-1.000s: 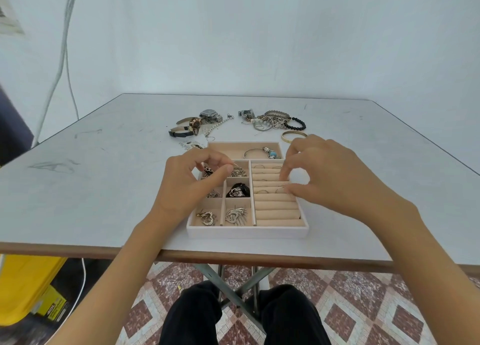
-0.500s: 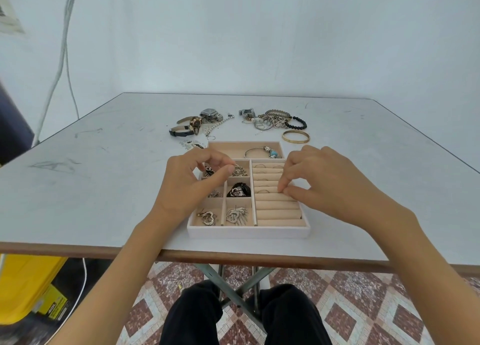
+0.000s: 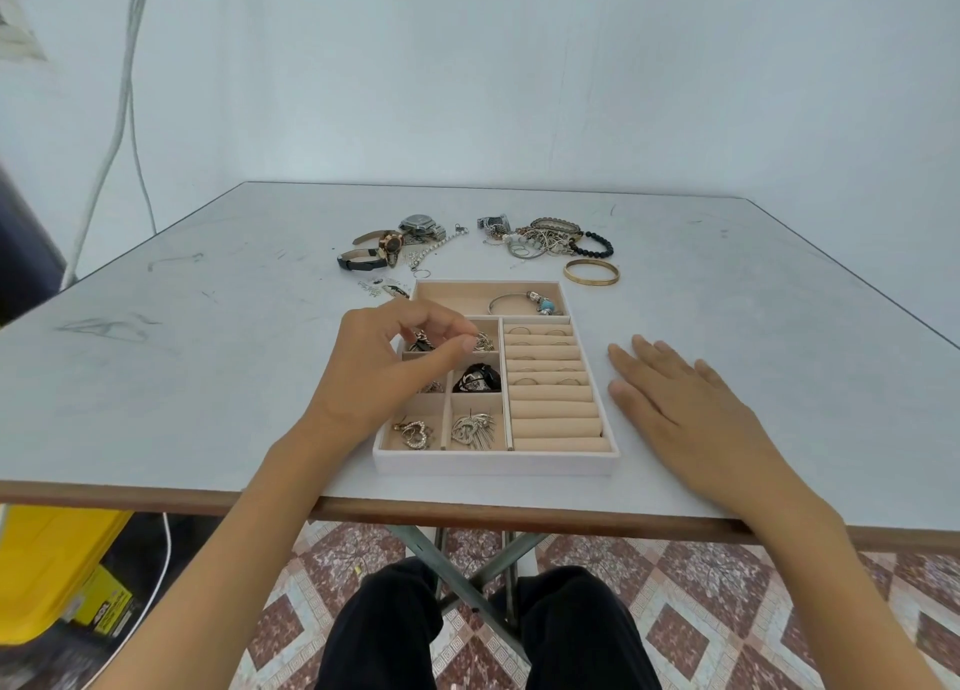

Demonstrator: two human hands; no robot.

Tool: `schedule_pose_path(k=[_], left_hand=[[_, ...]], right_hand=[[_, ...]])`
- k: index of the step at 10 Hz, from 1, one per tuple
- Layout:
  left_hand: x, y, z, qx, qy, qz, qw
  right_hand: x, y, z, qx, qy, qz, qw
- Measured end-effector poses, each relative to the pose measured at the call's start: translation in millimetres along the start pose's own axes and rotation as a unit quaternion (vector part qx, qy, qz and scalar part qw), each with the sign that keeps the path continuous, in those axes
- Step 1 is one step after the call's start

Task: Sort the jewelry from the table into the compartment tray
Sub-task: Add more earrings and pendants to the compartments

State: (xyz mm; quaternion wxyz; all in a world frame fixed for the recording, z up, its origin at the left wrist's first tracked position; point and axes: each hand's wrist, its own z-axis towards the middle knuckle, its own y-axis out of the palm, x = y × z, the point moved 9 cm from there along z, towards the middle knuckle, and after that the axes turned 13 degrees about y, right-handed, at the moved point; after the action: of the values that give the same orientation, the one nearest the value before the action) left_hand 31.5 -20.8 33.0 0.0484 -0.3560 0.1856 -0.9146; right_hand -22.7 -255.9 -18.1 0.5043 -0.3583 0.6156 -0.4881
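Observation:
The beige compartment tray sits near the table's front edge. Its small left cells hold silver pendants and a black piece, its right side has ring rolls with several rings, and a charm bracelet lies in the top cell. My left hand hovers over the upper left cells, thumb and fingertips pinched on what looks like a small ring, mostly hidden. My right hand lies flat on the table just right of the tray, holding nothing. Unsorted jewelry lies behind the tray.
Behind the tray are watches, a tangle of chains and beaded bracelets, a gold bangle and small loose pieces. A yellow bin stands on the floor at the left.
My right hand has left the ring rolls, moved right and down, and now lies flat on the table beside the tray. My left hand has stayed over the left cells.

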Motion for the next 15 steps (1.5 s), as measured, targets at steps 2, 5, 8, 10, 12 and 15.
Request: schedule_pose_path(k=[2, 5, 8, 10, 12, 15], left_hand=[[17.3, 6.7, 8.3, -0.027, 0.017, -0.007, 0.999], [51.5, 44.8, 17.5, -0.209, 0.174, 0.184, 0.945], [61.4, 57.0, 18.6, -0.259, 0.240, 0.248, 0.902], [62.4, 68.0, 15.6, -0.306, 0.256, 0.267, 0.877], [59.9, 70.8, 14.4, -0.318, 0.254, 0.277, 0.870], [63.7, 59.8, 7.4, -0.292, 0.262, 0.289, 0.874]], right_hand=[[0.6, 3.9, 2.1, -0.003, 0.009, -0.037, 0.999], [0.5, 2.6, 1.3, 0.004, 0.008, -0.034, 0.999], [0.4, 1.8, 0.7, 0.008, 0.007, -0.030, 0.999], [0.1, 1.4, 0.5, 0.009, 0.008, -0.030, 0.999], [0.6, 1.8, 1.1, 0.009, 0.008, -0.030, 0.999], [0.5, 2.3, 1.0, 0.008, 0.007, -0.029, 1.000]])
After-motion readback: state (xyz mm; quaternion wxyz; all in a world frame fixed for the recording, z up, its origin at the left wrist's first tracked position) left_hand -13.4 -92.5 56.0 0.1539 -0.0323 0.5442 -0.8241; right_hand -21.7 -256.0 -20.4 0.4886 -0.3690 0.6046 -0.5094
